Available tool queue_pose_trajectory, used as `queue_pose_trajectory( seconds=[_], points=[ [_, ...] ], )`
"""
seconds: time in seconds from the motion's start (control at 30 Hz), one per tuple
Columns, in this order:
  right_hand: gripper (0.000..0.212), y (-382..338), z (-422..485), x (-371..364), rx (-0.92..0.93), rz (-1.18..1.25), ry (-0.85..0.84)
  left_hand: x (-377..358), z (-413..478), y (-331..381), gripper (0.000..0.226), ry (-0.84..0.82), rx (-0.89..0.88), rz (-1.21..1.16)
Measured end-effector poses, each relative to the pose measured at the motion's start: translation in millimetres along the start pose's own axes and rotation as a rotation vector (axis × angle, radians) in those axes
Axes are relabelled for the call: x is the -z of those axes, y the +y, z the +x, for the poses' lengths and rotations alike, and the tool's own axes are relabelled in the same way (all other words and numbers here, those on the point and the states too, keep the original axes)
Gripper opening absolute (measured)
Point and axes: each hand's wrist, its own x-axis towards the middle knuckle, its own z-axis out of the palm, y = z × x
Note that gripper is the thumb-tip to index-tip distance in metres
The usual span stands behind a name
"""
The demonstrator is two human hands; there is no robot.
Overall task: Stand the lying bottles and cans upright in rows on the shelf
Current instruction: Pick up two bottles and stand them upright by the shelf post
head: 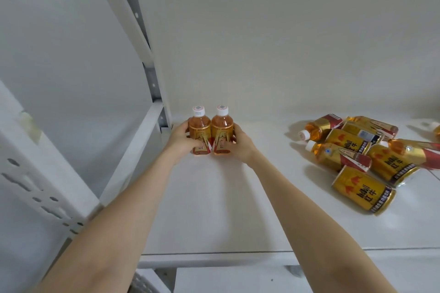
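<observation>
Two small amber bottles with white caps stand upright side by side near the back left corner of the white shelf (214,209). My left hand (183,139) grips the left bottle (199,129) and my right hand (240,144) grips the right bottle (222,129). To the right lies a heap of several bottles and gold cans on their sides, among them a lying bottle (338,153) and a gold can (364,190) at the front of the heap.
A white perforated upright post (152,74) stands just left of the two bottles, and the white back wall is close behind them. Another lying bottle (435,128) shows at the far right edge. The shelf's front lip (214,261) runs below my forearms.
</observation>
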Motion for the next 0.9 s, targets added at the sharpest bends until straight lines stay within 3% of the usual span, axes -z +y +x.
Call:
queue_pose_trajectory(
  seconds=[0.2, 0.37, 0.57, 0.9],
  points=[
    [0.088, -15, -15, 4, 0.034, -0.444, 0.08, 0, -22, 10, 0.076, 0.115, -0.113, 0.589],
    [0.081, -31, -56, 25, 0.146, -0.863, 0.198, 12, -62, 24, 0.077, 0.135, -0.224, 0.914],
    [0.077, -36, -116, 56, 0.168, -1.041, 0.249, 17, -112, 37, 0.076, 0.07, -0.366, 1.073],
    [0.075, -2, -205, 121, 0.061, -1.075, 0.397, -52, -175, 66, 0.067, 0.054, -0.55, 1.04]
  ],
)
